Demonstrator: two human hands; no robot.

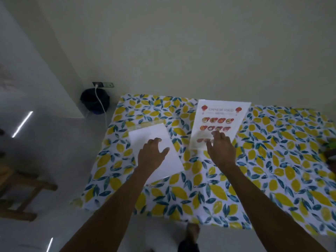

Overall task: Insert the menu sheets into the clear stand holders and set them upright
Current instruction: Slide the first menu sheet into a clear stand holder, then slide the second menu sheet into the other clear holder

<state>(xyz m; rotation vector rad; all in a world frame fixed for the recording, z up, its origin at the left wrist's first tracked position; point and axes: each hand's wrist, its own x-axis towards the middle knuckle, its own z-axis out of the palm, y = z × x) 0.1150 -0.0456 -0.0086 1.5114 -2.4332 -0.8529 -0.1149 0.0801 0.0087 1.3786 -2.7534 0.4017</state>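
Observation:
A printed menu sheet (pixel 221 117) with red lanterns and food pictures lies face up on the lemon-patterned tablecloth (pixel 272 160). My right hand (pixel 221 151) rests over its near edge, fingers spread. To the left lies a blank white sheet (pixel 154 135), and a clear stand holder (pixel 145 124) shows as a faint glossy strip at its far edge. My left hand (pixel 151 155) lies flat on the white sheet with fingers apart. Neither hand grips anything.
A black bin (pixel 94 101) with a white cable stands on the floor by the wall, left of the table. A wooden stool (pixel 23 190) sits at the far left. A green item (pixel 331 148) peeks in at the right edge. My foot (pixel 192 231) is below the table's near edge.

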